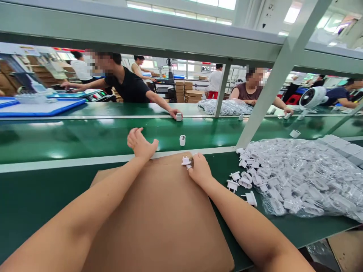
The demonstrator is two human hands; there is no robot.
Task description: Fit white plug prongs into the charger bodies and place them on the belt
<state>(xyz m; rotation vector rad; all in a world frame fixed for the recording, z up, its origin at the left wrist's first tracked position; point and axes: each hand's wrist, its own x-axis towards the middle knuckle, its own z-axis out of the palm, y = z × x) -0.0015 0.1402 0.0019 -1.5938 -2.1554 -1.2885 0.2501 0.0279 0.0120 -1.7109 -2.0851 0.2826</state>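
My left hand [141,144] reaches over the near edge of the green conveyor belt [85,138], fingers apart and holding nothing. Between the fingers of my right hand [200,169] is a white plug piece [186,161], its two pins pointing up and away. That hand is above the far right corner of a brown cardboard sheet [161,211]. A white adapter body [182,140] stands on the belt, to the right of my left hand and apart from it. Right of my right forearm, several loose plug pieces [233,185] lie on the green table.
A clear plastic bag [306,177] of white plug pieces spreads over the right of the table. A slanted metal post [263,87] rises beside it. Across the belt, a co-worker's hand [175,112] touches another adapter body [179,117]. More white pieces sit on the belt's right.
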